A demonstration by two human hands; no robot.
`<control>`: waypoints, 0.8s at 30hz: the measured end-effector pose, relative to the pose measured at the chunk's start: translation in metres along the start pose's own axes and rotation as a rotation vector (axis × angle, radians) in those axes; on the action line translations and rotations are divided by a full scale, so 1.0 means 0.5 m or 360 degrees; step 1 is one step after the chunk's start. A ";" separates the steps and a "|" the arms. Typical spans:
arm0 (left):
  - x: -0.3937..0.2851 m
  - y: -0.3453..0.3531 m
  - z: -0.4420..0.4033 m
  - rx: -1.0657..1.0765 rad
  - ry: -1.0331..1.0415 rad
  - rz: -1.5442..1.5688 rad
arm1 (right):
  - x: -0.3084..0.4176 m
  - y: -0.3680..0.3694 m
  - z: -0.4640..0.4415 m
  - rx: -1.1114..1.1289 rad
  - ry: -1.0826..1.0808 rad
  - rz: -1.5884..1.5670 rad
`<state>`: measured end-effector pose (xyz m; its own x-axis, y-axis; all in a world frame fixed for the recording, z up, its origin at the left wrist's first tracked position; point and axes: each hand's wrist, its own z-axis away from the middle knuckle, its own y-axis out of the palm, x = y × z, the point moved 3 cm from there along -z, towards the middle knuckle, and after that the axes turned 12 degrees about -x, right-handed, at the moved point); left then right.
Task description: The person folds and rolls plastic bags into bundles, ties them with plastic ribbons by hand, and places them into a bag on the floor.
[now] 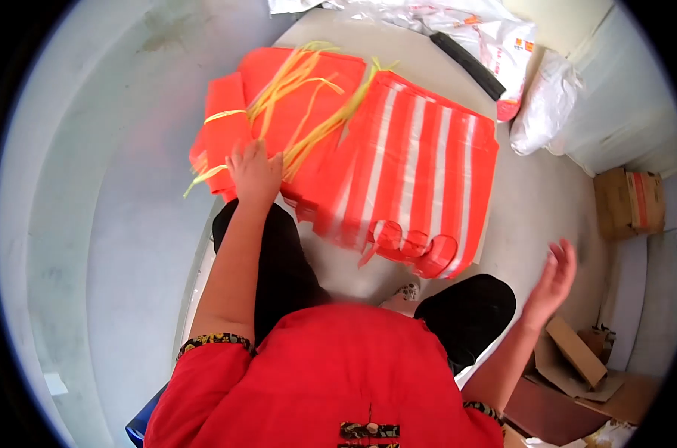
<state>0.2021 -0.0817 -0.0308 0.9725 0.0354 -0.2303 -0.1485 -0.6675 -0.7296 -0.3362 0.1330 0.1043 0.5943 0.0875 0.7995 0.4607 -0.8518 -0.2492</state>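
Note:
Folded bright orange material with pale silver stripes lies in front of me, with round cut-like shapes along its near edge. To its left is a plain orange folded stack, with a narrower orange roll at its left end tied by yellow bands. Loose yellow plastic strips trail over the stack. My left hand rests on the orange material beside the roll, fingers spread and nothing visibly gripped. My right hand is raised in the air at the right, fingers extended, touching nothing.
White printed sacks and a dark bar are at the far side. A white plastic bag stands nearby. A cardboard box is at the right, with opened cardboard near my right arm. A pale wall curves along the left.

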 end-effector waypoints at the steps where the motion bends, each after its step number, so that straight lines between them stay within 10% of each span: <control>1: -0.005 -0.001 -0.001 -0.0018 0.0015 0.0008 | 0.011 0.036 0.012 0.0172 -0.0157 0.0019; 6: -0.045 -0.016 0.000 0.0051 0.0141 0.0004 | 0.051 0.240 0.158 0.1172 -0.0824 0.0271; 24: -0.228 -0.072 0.024 0.0611 0.0900 0.0853 | -0.059 0.300 0.247 0.1185 -0.0846 0.0264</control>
<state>0.0944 -0.0526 0.0140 0.6821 -0.6550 -0.3250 -0.5634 -0.1875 -0.8046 -0.2033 0.0664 -0.0239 0.8295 0.3764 0.4125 0.5379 -0.3400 -0.7714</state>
